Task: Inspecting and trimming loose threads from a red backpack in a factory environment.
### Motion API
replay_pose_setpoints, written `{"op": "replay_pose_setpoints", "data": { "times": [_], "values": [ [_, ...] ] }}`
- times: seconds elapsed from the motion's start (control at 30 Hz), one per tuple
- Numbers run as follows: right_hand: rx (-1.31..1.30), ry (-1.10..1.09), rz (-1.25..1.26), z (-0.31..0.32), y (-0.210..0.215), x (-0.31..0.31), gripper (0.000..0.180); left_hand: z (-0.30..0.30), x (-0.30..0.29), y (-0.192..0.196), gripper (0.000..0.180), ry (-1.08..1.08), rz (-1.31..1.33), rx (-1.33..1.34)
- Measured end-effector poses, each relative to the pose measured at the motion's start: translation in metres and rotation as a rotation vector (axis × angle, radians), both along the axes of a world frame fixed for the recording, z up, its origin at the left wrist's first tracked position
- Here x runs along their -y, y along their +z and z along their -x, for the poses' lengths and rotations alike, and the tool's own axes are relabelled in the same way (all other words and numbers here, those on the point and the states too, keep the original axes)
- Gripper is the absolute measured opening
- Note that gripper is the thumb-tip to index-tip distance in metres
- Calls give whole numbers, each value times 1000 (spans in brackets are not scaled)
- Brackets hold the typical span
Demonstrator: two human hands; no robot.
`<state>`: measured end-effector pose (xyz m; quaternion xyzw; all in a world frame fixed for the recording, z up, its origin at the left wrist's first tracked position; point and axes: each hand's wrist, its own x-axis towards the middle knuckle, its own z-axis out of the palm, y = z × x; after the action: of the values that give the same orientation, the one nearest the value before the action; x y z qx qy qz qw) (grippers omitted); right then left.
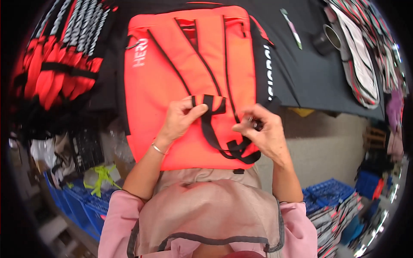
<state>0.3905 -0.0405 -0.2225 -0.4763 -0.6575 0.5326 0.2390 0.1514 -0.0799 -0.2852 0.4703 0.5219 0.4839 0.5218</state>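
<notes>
A bright orange-red backpack (148, 92) with black sides lies on the dark table and reaches over its front edge toward my lap. Two padded shoulder straps (200, 64) run down its middle. My left hand (178, 120) pinches the lower end of one shoulder strap, where black webbing (208, 129) is attached. The webbing hangs in loops over the lower right of the backpack. My right hand (264, 131) is curled beside the other strap's lower end, fingers closed around a small dark thing that is blurred and partly hidden.
Bundled red straps with black-and-white cords (64, 73) lie at the left. A white-and-green pen-like tool (291, 29), a dark metal cup (331, 39) and grey padded straps (357, 64) lie at the right. Blue crates (329, 193) stand below on both sides.
</notes>
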Motion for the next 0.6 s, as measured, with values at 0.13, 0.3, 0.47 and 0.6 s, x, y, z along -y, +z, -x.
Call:
{"op": "replay_pose_setpoints", "data": {
  "times": [0.13,0.3,0.47,0.6],
  "values": [
    [-68,-128,-317,24,-11,-9,35,-5,0,10,21,-21,3,45],
    [283,4,-670,40,-8,-15,23,-4,3,5,20,-21,-47,12],
    [430,-17,-696,44,-6,-17,20,-1,1,4,19,-57,-65,-60],
    [249,-64,-377,35,-8,-26,21,-1,3,4,20,-25,-75,0]
  ]
}}
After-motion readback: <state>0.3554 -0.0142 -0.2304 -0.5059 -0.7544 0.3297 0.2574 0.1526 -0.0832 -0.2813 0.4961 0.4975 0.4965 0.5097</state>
